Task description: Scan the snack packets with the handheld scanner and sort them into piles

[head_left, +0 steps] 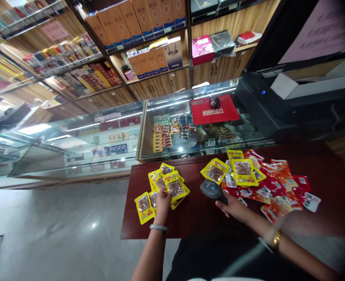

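My right hand (233, 207) is wrapped round the handle of a dark grey barcode scanner (211, 189), which shows a small blue light. On the left, my left hand (163, 201) pinches the near edge of a yellow snack packet (176, 189) with a clear window. More yellow packets (144, 207) lie under and around that hand. Beyond the scanner is another group of yellow packets (243, 171), partly on top of a spread of red and orange packets (280, 187). All of these lie on a dark red-brown tabletop (190, 222).
A glass display counter (166, 152) borders the table's far side, with a red mat (200, 113) and a computer mouse (215, 102) on it. At the right stand a dark machine (266, 109) and an open white box (313, 84). Shelves of boxed goods (137, 23) line the wall.
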Action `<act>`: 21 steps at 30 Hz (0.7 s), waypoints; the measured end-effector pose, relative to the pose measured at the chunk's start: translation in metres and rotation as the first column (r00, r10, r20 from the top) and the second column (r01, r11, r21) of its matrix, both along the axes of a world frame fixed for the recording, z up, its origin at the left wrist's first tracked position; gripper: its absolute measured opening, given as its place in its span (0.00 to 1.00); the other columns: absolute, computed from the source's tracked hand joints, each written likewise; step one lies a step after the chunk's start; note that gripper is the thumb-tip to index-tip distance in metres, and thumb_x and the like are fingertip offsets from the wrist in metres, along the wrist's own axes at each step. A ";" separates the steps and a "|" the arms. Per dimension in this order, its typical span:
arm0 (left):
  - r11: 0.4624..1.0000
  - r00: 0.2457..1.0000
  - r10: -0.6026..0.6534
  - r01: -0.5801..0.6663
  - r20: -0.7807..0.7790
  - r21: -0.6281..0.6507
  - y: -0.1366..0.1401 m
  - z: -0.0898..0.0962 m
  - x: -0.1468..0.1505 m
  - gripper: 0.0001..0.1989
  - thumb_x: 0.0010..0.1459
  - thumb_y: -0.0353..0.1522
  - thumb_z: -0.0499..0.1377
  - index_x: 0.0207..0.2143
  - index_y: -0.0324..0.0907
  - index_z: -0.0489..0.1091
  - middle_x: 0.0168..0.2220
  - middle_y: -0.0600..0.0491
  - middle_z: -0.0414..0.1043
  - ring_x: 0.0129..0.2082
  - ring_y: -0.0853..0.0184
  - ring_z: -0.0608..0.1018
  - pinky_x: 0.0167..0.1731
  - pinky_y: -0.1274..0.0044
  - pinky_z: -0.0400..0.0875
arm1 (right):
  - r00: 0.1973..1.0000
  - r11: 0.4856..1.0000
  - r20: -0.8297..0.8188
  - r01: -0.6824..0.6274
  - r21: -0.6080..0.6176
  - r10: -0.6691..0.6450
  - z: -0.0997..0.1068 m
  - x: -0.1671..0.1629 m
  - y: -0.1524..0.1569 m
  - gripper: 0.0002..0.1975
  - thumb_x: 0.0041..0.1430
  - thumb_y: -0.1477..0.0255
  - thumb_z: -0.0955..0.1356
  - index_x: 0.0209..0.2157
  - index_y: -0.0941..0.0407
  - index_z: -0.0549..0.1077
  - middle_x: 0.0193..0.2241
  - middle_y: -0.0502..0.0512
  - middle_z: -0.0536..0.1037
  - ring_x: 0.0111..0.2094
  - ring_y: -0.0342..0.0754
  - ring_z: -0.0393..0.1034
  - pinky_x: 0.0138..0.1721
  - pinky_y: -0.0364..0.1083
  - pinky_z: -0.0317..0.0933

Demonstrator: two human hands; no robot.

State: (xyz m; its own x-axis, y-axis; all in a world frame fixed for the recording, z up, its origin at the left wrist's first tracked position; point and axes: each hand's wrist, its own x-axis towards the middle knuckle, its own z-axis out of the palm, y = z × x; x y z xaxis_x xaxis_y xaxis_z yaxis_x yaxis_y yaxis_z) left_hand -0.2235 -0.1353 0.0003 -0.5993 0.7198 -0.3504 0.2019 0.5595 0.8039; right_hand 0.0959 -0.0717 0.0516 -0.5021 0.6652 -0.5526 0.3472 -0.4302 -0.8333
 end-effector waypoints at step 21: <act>0.945 0.847 -0.215 0.055 -0.486 -0.322 0.042 0.012 0.040 0.25 0.52 0.43 0.64 0.47 0.38 0.68 0.49 0.38 0.71 0.54 0.49 0.70 0.56 0.61 0.60 | 0.993 0.993 -0.038 0.116 0.014 -0.115 -0.001 0.017 0.007 0.28 0.52 0.44 0.69 0.38 0.54 0.64 0.17 0.41 0.65 0.16 0.41 0.59 0.20 0.42 0.55</act>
